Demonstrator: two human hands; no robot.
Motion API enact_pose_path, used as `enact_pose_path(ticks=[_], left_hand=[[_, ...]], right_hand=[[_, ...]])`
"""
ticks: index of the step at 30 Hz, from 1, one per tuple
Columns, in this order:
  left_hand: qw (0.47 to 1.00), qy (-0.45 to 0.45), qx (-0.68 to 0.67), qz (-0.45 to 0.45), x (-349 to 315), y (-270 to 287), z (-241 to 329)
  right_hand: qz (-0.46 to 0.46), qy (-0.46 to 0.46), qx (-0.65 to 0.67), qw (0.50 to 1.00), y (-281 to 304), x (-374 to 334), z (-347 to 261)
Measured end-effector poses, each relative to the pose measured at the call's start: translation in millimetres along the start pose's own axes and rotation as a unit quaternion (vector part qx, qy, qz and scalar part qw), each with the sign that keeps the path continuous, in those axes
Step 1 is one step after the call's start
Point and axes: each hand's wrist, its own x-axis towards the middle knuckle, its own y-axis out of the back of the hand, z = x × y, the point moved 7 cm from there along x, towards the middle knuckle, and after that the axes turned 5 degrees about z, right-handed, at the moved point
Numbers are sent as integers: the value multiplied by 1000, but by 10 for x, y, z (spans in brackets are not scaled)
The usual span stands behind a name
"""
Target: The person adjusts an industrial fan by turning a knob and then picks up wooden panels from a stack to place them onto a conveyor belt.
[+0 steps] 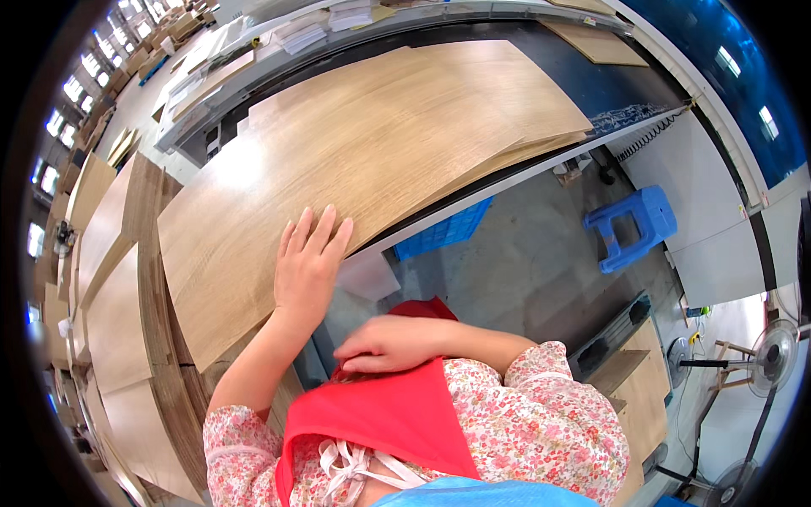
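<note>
My left hand (308,266) lies flat with its fingers stretched out on the near edge of a large wood-grain panel (338,144). Several of these light brown panels lie loosely stacked and overlapping on a dark table. Close in front of my body, against a red apron (389,414), is my right hand (389,342). Its fingers are bent and held together, and whatever may be in them is hidden. It is apart from the panels.
Stacks of wood-grain boards (118,321) stand on the left. Below the table's near edge are a blue crate (448,230) and a blue plastic stool (634,224). A fan (773,359) is at the far right. Another board (596,42) lies at the table's far right corner.
</note>
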Motion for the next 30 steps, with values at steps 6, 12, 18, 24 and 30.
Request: enact_pose_path(ticks=[6,12,18,24,30], left_hand=[[1000,-5,-4,22,17,73,51],[998,29,-50,-38,-339,241,-192],[992,108,60,-1,-757,531,-522],[993,103,60,17,-727,502,-563],[992,104,56,53,-484,314,-551]], right_hand=[[369,50,-369,852,1245,-8,-368],[363,17,-562,743,1474,16,115],[363,-3,-562,743,1510,29,152],[324,-12,-583,745,1534,57,296],[328,-17,-611,721,1793,-79,272]])
